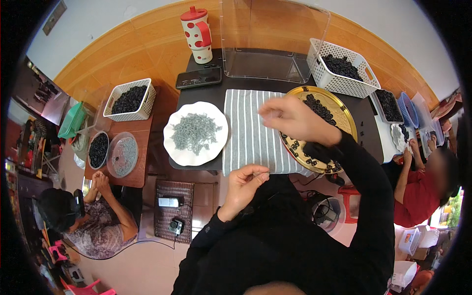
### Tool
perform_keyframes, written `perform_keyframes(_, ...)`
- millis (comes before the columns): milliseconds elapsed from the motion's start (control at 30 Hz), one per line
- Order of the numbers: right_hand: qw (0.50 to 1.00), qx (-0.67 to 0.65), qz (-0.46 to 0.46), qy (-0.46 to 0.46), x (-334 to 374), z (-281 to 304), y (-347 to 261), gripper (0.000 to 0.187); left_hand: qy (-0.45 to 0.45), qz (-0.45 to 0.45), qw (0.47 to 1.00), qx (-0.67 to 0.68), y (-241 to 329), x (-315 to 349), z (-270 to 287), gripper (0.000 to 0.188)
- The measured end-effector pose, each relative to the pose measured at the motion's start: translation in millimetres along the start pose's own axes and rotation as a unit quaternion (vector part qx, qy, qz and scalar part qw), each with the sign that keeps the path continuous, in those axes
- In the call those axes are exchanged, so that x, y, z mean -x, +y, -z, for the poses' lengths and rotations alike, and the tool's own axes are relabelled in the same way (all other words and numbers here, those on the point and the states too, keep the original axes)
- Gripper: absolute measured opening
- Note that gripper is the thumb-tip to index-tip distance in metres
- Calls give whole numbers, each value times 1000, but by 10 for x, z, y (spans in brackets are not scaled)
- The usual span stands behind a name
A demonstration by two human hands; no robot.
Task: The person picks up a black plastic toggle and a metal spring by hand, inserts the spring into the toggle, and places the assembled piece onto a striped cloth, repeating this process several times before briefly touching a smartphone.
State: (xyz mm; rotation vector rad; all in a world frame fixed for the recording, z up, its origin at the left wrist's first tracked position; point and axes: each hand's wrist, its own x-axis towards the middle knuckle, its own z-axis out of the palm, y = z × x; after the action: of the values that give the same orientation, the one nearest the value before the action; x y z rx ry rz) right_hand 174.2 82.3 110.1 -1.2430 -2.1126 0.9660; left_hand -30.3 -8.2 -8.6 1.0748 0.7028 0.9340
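Note:
My left hand (pixel 243 191) is closed in a pinch at the near edge of a grey-and-white striped cloth (pixel 248 128); whatever sits between thumb and forefinger is too small to make out. Over the cloth's right side and the rim of a round gold tray (pixel 346 115) is my right hand (pixel 297 119), its fingers smeared by motion. Small black pieces (pixel 319 109) lie heaped and scattered on that tray, partly hidden by my right hand and sleeve. Left of the cloth stands a white wavy-rimmed plate (pixel 173 147) bearing a pile of small greyish pieces (pixel 196 132).
A phone (pixel 199 77), a red-and-white tumbler (pixel 197 37) and a clear plastic box (pixel 268 64) stand at the back. White baskets of black pieces flank both sides, at right (pixel 364 86) and left (pixel 147 110). Co-workers sit at left (pixel 101 226) and right (pixel 418 191).

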Motion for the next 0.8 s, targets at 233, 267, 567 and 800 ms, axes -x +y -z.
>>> perform_keyframes(233, 961, 250, 107, 48, -1725, -444, 338, 40, 22, 15, 1000, -10, 103, 223, 169, 14)
perform_keyframes(267, 960, 265, 85, 38, -1883, -484, 419, 44, 22, 8, 1000, -13, 101, 246, 199, 14)
perform_keyframes(567, 934, 350, -3, -76, -2717, -569, 625, 75, 83, -16, 996, 13, 15, 396, 527, 14)
perform_keyframes(800, 947, 307, -10, -88, -2778, -554, 799, 89, 84, 23, 996, 18, -42, 266, 631, 14)
